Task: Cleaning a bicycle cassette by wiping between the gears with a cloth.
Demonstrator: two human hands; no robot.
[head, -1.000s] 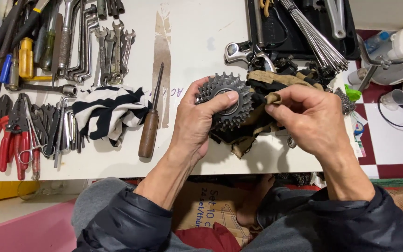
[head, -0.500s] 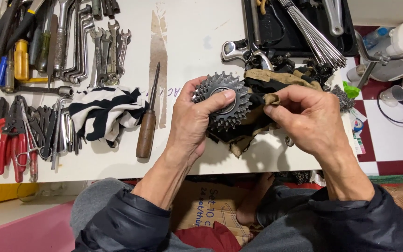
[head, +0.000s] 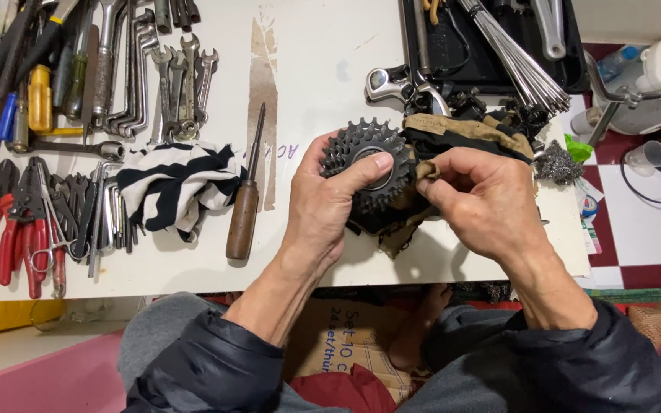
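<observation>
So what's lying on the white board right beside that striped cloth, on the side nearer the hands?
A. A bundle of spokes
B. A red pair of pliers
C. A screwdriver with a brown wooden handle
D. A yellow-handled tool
C: the screwdriver with its brown wooden handle lies just beside the striped cloth, between it and the left hand holding the cluster of sprockets.

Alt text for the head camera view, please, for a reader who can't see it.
The left hand holds a dark toothed bicycle sprocket cluster over a white work table while the right hand pinches a grimy tan rag against it. Wrenches, red-handled pliers and a wooden-handled screwdriver lie to the left.
</observation>
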